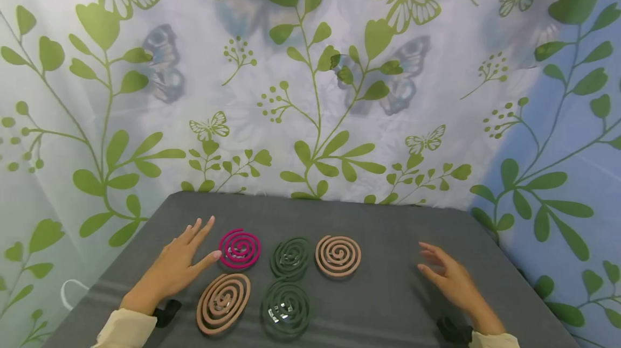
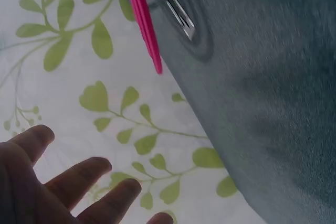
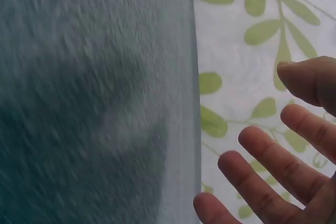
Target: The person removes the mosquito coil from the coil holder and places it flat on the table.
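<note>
My left hand (image 1: 174,264) hovers with spread, nearly straight fingers at the left side of a pink mosquito coil (image 1: 241,247); its thumb tip is close to the coil's rim, and whether they touch I cannot tell. Edge-on in the left wrist view, that pink coil (image 2: 142,19) sits above a small metal stand (image 2: 178,11). To the right, my right hand (image 1: 453,283) is over the grey table, fingers relaxed and holding nothing. Between the hands lie two dark green coils, one behind (image 1: 290,257) and one in front (image 1: 286,305), and a tan coil (image 1: 338,255).
Another tan coil (image 1: 223,302), tilted, lies near my left wrist. Glints of metal show under the coils. The grey table (image 1: 383,240) ends at a curtain (image 1: 310,122) printed with leaves and butterflies. A white loop (image 1: 65,291) hangs off its left edge.
</note>
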A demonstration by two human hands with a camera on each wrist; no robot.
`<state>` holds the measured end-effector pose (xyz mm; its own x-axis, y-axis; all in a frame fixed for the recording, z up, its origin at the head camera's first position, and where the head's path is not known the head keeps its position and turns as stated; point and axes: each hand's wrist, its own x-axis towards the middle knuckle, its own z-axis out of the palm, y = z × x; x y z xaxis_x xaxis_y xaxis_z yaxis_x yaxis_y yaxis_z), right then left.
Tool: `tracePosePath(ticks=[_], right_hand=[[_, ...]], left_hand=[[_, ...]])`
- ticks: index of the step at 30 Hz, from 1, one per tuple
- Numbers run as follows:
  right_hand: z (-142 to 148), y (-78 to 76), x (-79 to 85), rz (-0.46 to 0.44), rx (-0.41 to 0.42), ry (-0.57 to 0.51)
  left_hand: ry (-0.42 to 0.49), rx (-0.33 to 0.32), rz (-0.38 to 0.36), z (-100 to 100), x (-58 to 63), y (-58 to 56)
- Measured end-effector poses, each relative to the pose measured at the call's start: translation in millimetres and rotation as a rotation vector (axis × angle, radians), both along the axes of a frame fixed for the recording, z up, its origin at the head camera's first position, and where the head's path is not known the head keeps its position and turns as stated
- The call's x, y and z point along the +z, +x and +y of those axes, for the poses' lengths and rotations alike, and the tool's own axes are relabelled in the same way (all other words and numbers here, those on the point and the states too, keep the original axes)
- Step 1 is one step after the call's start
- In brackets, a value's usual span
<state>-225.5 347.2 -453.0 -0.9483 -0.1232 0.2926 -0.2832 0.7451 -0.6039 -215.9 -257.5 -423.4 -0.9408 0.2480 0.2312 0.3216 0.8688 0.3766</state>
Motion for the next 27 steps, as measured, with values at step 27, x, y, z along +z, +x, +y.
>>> tracePosePath(ticks=[27], right_hand=[[-48, 6.7, -12.8, -0.278, 0.408, -0.453]], left_hand=[[0.212, -0.275, 0.046, 44, 8.4, 27.2]])
